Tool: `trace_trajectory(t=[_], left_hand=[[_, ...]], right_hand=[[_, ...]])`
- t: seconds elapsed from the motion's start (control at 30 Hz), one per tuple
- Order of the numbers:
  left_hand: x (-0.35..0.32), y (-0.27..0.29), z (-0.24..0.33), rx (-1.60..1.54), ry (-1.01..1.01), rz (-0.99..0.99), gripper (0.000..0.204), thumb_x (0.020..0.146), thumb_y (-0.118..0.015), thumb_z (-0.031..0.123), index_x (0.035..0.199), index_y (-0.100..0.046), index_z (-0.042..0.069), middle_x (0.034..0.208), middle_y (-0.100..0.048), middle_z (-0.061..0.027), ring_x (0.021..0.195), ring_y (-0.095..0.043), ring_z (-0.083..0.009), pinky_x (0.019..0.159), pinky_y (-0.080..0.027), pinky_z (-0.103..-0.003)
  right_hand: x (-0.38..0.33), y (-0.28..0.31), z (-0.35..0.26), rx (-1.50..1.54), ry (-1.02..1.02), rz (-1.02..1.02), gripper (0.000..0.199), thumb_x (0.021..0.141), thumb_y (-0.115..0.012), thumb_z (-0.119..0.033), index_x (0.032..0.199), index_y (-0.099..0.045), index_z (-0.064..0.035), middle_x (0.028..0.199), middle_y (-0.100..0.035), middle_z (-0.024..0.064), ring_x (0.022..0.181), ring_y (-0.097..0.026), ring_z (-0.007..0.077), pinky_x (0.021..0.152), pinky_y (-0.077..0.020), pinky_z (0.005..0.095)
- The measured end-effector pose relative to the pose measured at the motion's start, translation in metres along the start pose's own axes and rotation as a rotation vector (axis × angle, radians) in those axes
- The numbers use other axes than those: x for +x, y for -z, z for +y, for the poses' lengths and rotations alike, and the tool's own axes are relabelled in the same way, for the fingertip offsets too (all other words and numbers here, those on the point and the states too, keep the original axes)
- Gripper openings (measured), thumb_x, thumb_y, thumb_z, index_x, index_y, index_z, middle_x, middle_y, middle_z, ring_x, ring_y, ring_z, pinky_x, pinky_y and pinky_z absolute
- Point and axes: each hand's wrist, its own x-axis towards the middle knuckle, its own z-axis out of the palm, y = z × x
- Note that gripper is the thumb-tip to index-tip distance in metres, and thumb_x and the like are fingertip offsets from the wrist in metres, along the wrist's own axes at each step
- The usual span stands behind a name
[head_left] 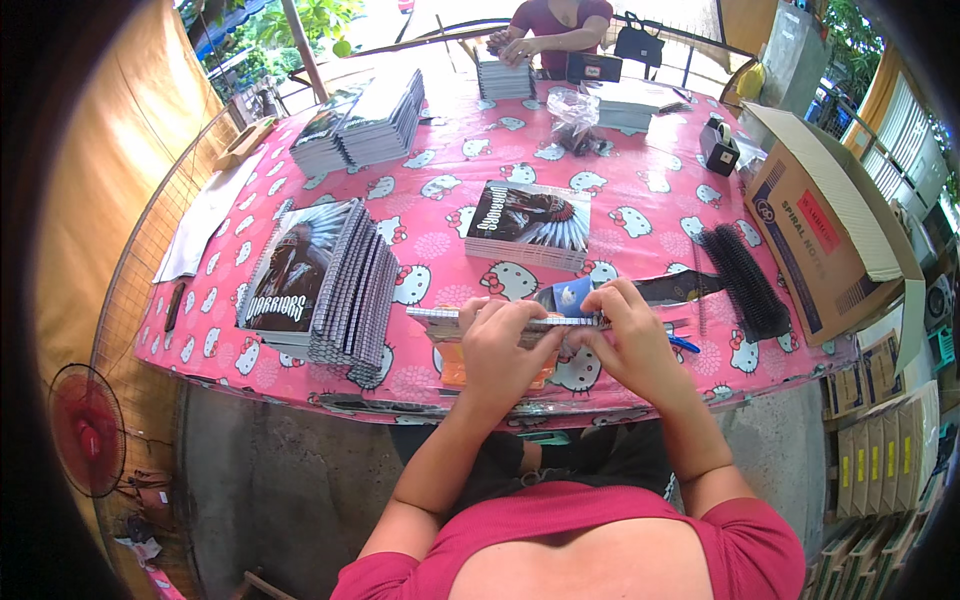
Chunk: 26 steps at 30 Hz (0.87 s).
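Near the table's front edge, my left hand [497, 350] grips a spiral notebook [432, 318], held up on edge with its bound spine uppermost. At the right end of that spine, the fingers of my right hand [628, 338] are pinched together; whatever tiny part they hold is hidden. An orange item [454, 366] lies beneath the notebook, and a blue picture card or cover [572, 297] shows just behind it. A blue pen-like tool [684, 344] rests right of my right hand. Beyond my hands sits a stack of dark-covered notebooks [528, 225].
Bound notebooks [320, 280] are piled at left, with more stacks [360, 122] behind. Black spiral coils [745, 285] lie at right beside an open cardboard box [830, 235]. Farther back are a tape dispenser [718, 146], a plastic bag [575, 122] and a co-worker's hands [515, 48] on another stack.
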Motion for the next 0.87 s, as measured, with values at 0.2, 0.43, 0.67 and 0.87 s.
trace_trajectory(t=[0.2, 0.43, 0.67, 0.87], left_hand=[[-0.005, -0.002, -0.004, 0.004, -0.057, 0.028, 0.024, 0.064, -0.081, 0.020, 0.079, -0.064, 0.010, 0.074, -0.065, -0.0018, 0.072, -0.061, -0.0205, 0.082, -0.038, -0.038], [-0.009, 0.007, -0.003, -0.008, -0.038, -0.026, 0.029, 0.064, -0.082, 0.024, 0.082, -0.065, 0.009, 0.080, -0.066, -0.0030, 0.084, -0.061, -0.0212, 0.086, -0.037, -0.039], [-0.004, 0.005, 0.001, 0.175, 0.051, -0.095, 0.034, 0.067, -0.079, 0.036, 0.085, -0.065, 0.010, 0.088, -0.065, -0.0041, 0.095, -0.057, -0.0228, 0.093, -0.029, -0.045], [-0.004, 0.007, -0.005, 0.148, 0.055, -0.159, 0.034, 0.067, -0.079, 0.037, 0.084, -0.066, 0.011, 0.084, -0.064, -0.0037, 0.092, -0.057, -0.0223, 0.092, -0.029, -0.046]], right_hand=[[-0.002, -0.005, -0.004, 0.085, -0.122, 0.015, 0.014, 0.072, -0.073, 0.000, 0.080, -0.061, 0.0018, 0.074, -0.056, 0.0088, 0.062, -0.055, 0.0243, 0.059, -0.0454, 0.0339], [0.025, 0.026, 0.058, -0.090, -0.052, -0.249, 0.029, 0.079, -0.070, -0.015, 0.103, -0.061, -0.0023, 0.091, -0.062, 0.0142, 0.086, -0.062, 0.0305, 0.073, -0.0493, 0.0383], [-0.011, -0.002, 0.142, -0.384, -0.179, -0.447, 0.048, 0.072, -0.069, -0.013, 0.117, -0.055, -0.0085, 0.101, -0.062, 0.0157, 0.093, -0.063, 0.0354, 0.080, -0.0514, 0.0426], [-0.015, -0.001, 0.127, 1.185, -0.227, 0.032, 0.047, 0.080, -0.073, -0.019, 0.122, -0.057, -0.0091, 0.102, -0.067, 0.0158, 0.101, -0.064, 0.0294, 0.080, -0.0519, 0.0409]])
